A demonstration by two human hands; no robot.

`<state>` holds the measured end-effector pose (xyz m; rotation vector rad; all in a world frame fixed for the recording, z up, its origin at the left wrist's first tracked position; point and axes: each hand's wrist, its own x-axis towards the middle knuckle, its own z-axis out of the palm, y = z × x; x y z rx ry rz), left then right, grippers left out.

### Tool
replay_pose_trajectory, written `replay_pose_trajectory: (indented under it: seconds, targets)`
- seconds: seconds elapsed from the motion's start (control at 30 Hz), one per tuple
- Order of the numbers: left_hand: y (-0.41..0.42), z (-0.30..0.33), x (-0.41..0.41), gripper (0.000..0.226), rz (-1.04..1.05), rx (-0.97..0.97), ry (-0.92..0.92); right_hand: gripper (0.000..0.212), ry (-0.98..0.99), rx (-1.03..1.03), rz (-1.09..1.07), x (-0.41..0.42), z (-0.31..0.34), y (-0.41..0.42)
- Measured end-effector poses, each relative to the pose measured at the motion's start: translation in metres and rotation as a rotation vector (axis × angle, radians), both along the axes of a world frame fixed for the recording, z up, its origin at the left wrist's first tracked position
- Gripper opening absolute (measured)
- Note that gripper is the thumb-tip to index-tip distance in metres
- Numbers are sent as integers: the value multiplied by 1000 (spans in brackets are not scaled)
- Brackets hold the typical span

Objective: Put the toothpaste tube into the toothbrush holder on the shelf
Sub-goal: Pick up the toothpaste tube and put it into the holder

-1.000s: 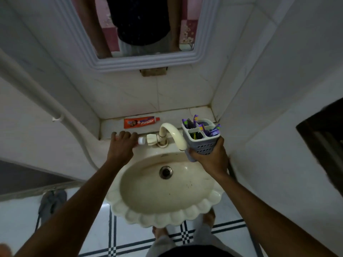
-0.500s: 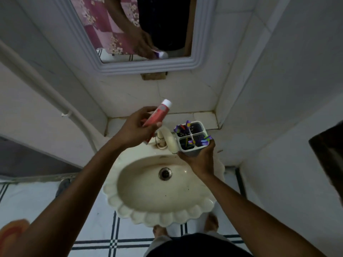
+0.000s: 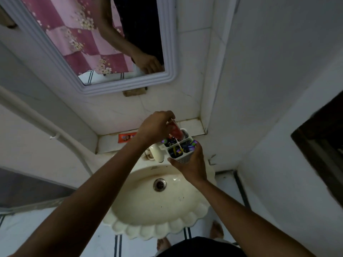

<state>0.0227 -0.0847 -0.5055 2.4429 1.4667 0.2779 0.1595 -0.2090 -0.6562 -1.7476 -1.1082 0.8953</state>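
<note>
A white pipe (image 3: 55, 132) runs down the left wall toward the sink. On the tiled shelf (image 3: 191, 125) behind the sink lies a flat orange packet (image 3: 127, 137), partly hidden by the left forearm. The left hand (image 3: 155, 127) is closed around the top of the red toothpaste tube (image 3: 175, 130), fingers curled over it, and the tube stands nearly upright with its lower end down inside the far compartment of the toothbrush holder (image 3: 179, 147). The holder is white, split into four compartments, with purple-handled toothbrushes (image 3: 187, 146) in the others. It is off the shelf, held above the back of the sink (image 3: 157, 206), just right of the cream tap (image 3: 157, 153). The right hand (image 3: 191, 164) grips the holder from below and the near side, fingers wrapped around its wall. Above, a mirror (image 3: 104, 43) reflects an arm and a pink checked cloth.
</note>
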Motion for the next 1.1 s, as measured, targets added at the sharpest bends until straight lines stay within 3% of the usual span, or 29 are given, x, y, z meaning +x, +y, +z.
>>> replay_pose_trajectory:
  seconds: [0.13,0.5,0.67,0.93,1.1]
  targets:
    - [-7,-1,-13,24,67,84,-285,126,22,-1,-20,3,0,1]
    - [-17,-51,-111,13,597,-148,-730,128,3,5,-32,4,-11,2]
    - [-13,-87,-139,23,682,-194,-577,120,4,11,-38,1,-20,2]
    - [30,-111,-143,29,514,-239,-219,107,-20,40,-54,-4,-30,3]
    - [63,-118,-141,53,304,-276,132,102,-34,34,-89,-7,-31,4]
